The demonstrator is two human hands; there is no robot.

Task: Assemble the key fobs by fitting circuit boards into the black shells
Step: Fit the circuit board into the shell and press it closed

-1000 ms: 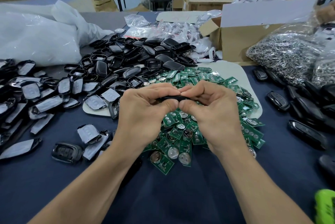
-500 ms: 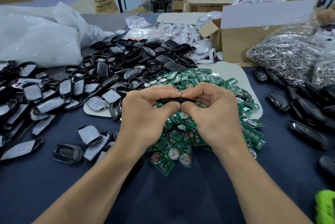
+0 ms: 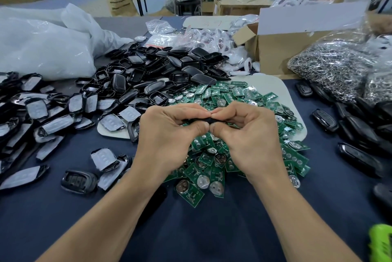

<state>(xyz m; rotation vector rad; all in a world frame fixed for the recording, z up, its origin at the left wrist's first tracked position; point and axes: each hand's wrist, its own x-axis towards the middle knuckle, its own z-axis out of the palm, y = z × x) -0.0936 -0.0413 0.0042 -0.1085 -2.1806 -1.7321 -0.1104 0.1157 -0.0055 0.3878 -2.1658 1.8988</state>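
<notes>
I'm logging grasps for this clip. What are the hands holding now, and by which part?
One black shell, seen edge-on: the left hand pinches its left end, the right hand its right end.

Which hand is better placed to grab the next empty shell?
Probably the left hand: the empty shells lie on its side. The right hand, also pinching the fob, would have to cross over.

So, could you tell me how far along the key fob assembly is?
Several closed fobs on the right look finished. Left hand and right hand pinch one black shell together, edge-on; its inside is hidden. Big heaps of empty shells and green circuit boards remain, so most is left.
</notes>
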